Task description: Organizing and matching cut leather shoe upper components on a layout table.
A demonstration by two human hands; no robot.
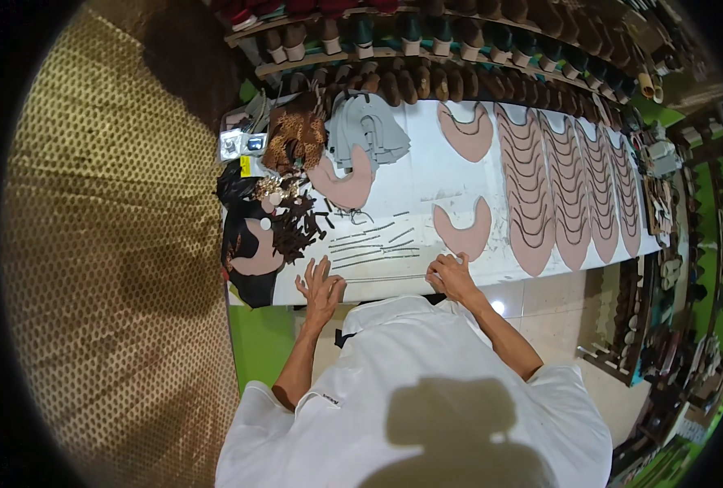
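A thin dark strip (386,279) lies stretched along the table's near edge, between my two hands. My left hand (321,291) is at its left end, fingers spread and the thumb beside the strip. At the other end, my right hand (452,278) has its fingers curled down and seems to pinch the strip. Just beyond lie several similar loose strips (373,242) in rough rows. A pink U-shaped shoe upper piece (465,237) sits just past my right hand. Near my left hand is a pile of short dark strips (298,232).
Pink U-shaped pieces (530,236) overlap in columns on the white table (410,179) at right. Grey pieces (369,130) and leopard-patterned material (296,134) are stacked at the back left. Shelves of shoes (410,37) stand behind. A perforated golden sheet (117,268) hangs at left.
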